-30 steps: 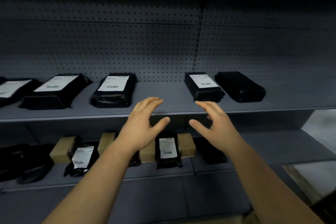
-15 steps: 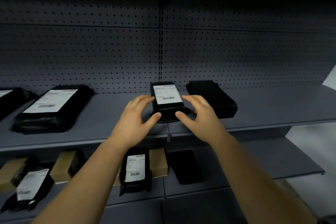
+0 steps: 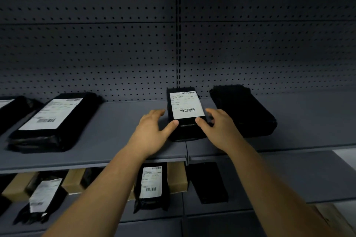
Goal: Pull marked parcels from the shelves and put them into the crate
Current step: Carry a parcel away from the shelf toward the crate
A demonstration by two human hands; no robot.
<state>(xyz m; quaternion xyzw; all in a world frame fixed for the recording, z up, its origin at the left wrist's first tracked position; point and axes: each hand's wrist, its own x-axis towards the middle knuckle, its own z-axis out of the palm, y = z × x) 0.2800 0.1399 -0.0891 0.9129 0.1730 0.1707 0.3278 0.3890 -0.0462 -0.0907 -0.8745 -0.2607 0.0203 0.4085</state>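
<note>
A black parcel with a white barcode label (image 3: pixel 185 108) lies on the upper shelf (image 3: pixel 119 121), just left of the shelf joint. Both hands close on its near end. My left hand (image 3: pixel 152 131) holds the left side, thumb on top below the label. My right hand (image 3: pixel 221 129) grips the right side with curled fingers, its thumb also on top. More labelled black parcels lie at the left (image 3: pixel 52 117) and on the lower shelf (image 3: pixel 152 183). No crate shows in this view.
An unlabelled black parcel (image 3: pixel 244 109) lies close to the right of the held one. The lower shelf holds brown cartons (image 3: pixel 176 177), a flat black parcel (image 3: pixel 208 183) and a labelled bag at the left (image 3: pixel 44 196). Perforated back panel (image 3: pixel 250 54) behind.
Both hands moved forward from in front of the shelf and closed round the labelled parcel. The view came nearer to the shelf.
</note>
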